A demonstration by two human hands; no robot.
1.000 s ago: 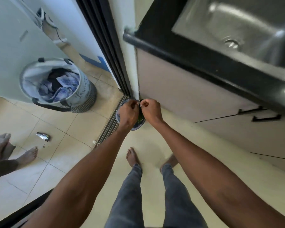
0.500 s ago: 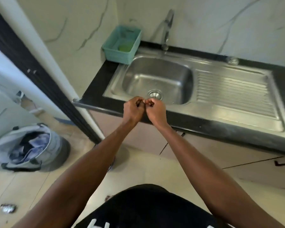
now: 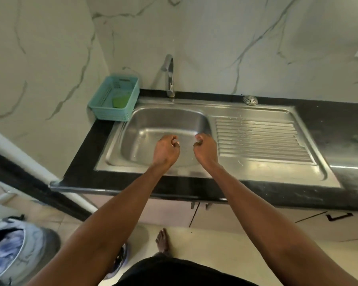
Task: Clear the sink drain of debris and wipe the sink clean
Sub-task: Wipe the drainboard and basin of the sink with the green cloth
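A steel sink (image 3: 145,124) is set in a black counter (image 3: 81,168). My left hand (image 3: 166,150) and my right hand (image 3: 206,149) hover side by side over the basin's near part, a short gap between them. Both have their fingers curled in and I see nothing in either. The hands hide the drain. A round metal strainer cap (image 3: 250,100) lies on the sink's back rim, right of the tap (image 3: 170,79). Small pale specks dot the ribbed drainboard (image 3: 256,139).
A teal basket (image 3: 114,98) with a green sponge (image 3: 120,101) stands at the sink's back left corner. On the floor are a laundry basket (image 3: 8,254) at the lower left and a small bin (image 3: 120,259) under my left arm. Cabinet doors (image 3: 246,221) run below the counter.
My view has risen from the floor bin to the sink. My hands, pressed together before, have moved forward over the basin and parted.
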